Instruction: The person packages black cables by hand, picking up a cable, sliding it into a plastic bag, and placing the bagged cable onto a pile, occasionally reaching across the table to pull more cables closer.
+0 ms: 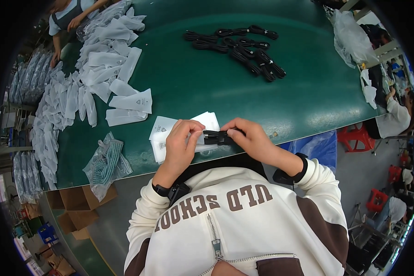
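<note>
Close to the table's near edge, my right hand (253, 140) grips a coiled black cable (217, 137), thumb and fingers closed on its right end. The cable's other end points toward my left hand (181, 141), whose thumb and fingers are pinched at the edge of a frosted plastic bag (200, 143). How far the cable's tip reaches into the bag is hard to make out. More flat frosted bags (158, 133) lie in a small stack beneath and beside my left hand.
Several coiled black cables (246, 53) lie farther back on the green table (179, 87). Filled frosted bags (108, 60) heap along the left. A clear bag with a striped green item (106, 161) rests at the near left edge. Another person (71, 18) works at the far left.
</note>
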Motion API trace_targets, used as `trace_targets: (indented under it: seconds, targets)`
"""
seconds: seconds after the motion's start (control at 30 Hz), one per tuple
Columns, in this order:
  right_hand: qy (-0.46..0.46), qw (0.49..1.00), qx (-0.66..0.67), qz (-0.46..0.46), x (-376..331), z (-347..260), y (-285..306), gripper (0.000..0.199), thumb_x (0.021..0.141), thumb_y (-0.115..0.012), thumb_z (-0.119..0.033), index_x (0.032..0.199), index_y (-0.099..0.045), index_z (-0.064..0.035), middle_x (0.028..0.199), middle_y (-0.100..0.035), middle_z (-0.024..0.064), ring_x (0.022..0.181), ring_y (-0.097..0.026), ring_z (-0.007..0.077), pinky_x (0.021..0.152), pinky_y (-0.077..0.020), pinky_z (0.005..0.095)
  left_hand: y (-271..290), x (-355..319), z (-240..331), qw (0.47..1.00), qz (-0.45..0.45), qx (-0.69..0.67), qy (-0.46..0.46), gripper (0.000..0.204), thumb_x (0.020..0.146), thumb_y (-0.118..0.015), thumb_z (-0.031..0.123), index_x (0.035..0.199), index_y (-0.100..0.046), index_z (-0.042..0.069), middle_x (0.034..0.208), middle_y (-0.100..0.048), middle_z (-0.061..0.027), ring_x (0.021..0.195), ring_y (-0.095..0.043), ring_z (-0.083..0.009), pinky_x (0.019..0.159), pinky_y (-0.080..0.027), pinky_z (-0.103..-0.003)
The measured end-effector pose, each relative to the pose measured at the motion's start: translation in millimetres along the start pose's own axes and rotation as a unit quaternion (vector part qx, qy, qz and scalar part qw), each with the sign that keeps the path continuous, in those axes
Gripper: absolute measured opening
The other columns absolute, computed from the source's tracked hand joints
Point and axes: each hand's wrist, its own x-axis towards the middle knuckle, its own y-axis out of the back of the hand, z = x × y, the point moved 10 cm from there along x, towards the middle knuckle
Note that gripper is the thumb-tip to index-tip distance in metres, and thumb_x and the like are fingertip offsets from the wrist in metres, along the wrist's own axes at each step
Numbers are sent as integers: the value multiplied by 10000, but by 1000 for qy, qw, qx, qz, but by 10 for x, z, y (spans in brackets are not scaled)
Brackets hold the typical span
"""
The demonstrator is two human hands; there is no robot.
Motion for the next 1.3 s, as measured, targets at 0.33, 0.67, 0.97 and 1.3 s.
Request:
trace_targets:
  seconds: [0.33,0.67,0.97,1.3]
  targets:
    - [-153,954,256,-18,-47,260,-30,289,1008,-582,-202,1173,-606,34,795,-551,-14,598,-418,31,531,-317,206,71,-92,-264,996,21,4,91,41,926,-637,3,950,-604,-1,969,-637,-52,806,-552,-98,711,-452,-232]
    - [-69,977,197,44,58,163,-60,321,909,-721,-151,1135,-558,9,836,-618,34,652,-510,72,564,-399,225,42,-119,-307,994,48,-58,75,55,976,-602,33,986,-587,-19,1007,-617,-62,859,-555,-89,788,-470,-232]
    - [78,983,-118,118,442,-113,-282,420,828,-803,-188,1083,-526,-3,892,-653,98,791,-630,186,738,-509,334,36,-185,-393,985,68,-121,101,46,950,-619,24,962,-588,-8,949,-628,-65,836,-581,-130,784,-490,-263]
    - [126,980,-64,142,-78,-311,90,240,896,-718,-105,1058,-581,6,837,-642,83,731,-582,140,677,-475,278,16,-178,-391,985,57,-127,102,52,991,-594,39,1004,-572,-6,1002,-603,-41,899,-544,-89,839,-461,-236]
